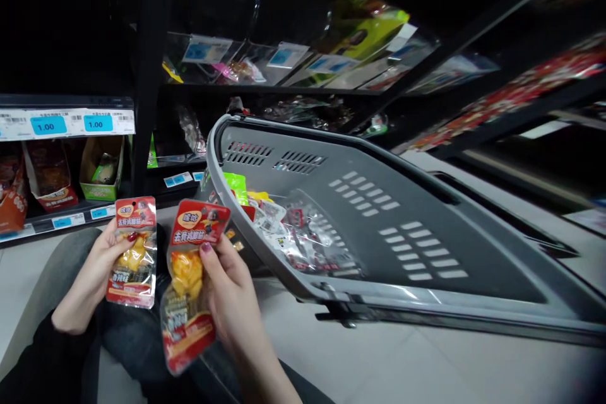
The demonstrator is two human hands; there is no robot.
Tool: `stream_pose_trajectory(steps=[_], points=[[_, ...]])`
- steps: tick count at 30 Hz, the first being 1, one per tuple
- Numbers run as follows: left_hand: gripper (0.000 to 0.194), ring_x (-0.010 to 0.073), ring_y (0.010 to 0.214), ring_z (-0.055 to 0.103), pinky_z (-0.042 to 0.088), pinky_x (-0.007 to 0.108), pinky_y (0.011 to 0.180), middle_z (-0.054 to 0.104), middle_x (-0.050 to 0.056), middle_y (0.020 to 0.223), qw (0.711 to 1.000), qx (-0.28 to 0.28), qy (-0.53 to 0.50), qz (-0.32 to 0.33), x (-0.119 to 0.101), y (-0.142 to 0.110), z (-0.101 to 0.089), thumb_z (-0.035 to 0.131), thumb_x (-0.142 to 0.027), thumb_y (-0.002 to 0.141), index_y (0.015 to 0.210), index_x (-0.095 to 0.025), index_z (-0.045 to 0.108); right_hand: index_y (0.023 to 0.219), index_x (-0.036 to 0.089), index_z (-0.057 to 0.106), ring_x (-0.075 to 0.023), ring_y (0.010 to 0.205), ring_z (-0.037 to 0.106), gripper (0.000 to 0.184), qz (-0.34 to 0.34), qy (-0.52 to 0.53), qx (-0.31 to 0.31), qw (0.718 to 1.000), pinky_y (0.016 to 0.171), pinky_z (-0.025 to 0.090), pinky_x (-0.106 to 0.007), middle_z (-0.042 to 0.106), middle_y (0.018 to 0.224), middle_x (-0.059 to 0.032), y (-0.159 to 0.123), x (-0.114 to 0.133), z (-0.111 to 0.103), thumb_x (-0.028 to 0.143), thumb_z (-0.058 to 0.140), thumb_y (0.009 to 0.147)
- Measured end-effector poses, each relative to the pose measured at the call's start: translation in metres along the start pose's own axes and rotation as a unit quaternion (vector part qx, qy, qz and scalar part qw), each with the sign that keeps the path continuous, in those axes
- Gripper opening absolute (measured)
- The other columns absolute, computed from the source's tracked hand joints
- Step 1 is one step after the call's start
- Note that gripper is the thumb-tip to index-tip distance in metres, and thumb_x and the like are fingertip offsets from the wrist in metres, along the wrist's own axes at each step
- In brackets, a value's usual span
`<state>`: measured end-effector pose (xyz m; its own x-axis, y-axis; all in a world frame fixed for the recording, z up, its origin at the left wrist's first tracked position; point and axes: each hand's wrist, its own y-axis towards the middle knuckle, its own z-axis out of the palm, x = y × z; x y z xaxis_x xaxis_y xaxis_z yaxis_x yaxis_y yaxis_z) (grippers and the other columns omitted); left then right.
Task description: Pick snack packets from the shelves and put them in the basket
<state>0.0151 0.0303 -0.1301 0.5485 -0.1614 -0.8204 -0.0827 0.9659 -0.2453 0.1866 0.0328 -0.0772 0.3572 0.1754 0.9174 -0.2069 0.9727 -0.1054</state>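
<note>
My left hand (97, 268) pinches a red snack packet (136, 290) by its left edge, thumb on the front. Through its clear middle a yellow-orange food piece shows. My right hand (231, 284) grips a second red snack packet (189, 334) of the same kind along its right side, thumb across the upper part. The two packets hang upright side by side above my knees, a small gap between them. Just right of my right hand stands a grey plastic shopping basket (388, 167), with several packaged snacks (288, 233) inside it.
A low shelf on the left holds a red box of packets (50, 177) and a green box (101, 170), below a price strip (66, 124). Behind the basket, clear bins (284, 69) with tags line a dark shelf. Pale floor tiles (379, 360) lie below.
</note>
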Motion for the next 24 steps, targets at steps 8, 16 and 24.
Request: stream_pose_trajectory(steps=[8,16,24], points=[[0.054,0.0186,0.075,0.068,0.053,0.024,0.064,0.071,0.005,0.096,0.999,-0.009,0.028,-0.011,-0.001,-0.002,-0.002,0.068,-0.018,0.07,0.12,-0.022,0.05,0.061,0.024,0.018,0.001,0.017,0.002,0.04,0.232,0.298,0.296,0.877,0.026,0.017,-0.011,0.028,0.035,0.0173,-0.008,0.009,-0.007,0.047,0.047,0.077],[0.062,0.0196,0.075,0.068,0.054,0.025,0.067,0.071,0.005,0.097,0.999,-0.004,0.019,-0.034,0.001,-0.002,-0.002,0.07,-0.018,0.067,0.125,-0.023,0.047,0.062,0.024,0.01,0.0025,0.016,-0.009,0.046,0.268,0.332,0.243,0.871,0.023,0.011,-0.01,0.022,0.029,0.0191,-0.017,0.002,-0.004,0.061,0.032,0.078],[0.061,0.0181,0.079,0.068,0.053,0.023,0.072,0.071,0.004,0.097,0.999,0.002,0.028,-0.038,0.0,-0.003,0.001,0.07,-0.019,0.069,0.125,-0.023,0.047,0.06,0.023,0.015,0.0024,0.015,0.003,0.038,0.186,0.393,0.353,0.828,0.023,0.015,-0.009,0.03,0.036,0.0164,-0.008,0.01,-0.004,0.038,0.044,0.079]])
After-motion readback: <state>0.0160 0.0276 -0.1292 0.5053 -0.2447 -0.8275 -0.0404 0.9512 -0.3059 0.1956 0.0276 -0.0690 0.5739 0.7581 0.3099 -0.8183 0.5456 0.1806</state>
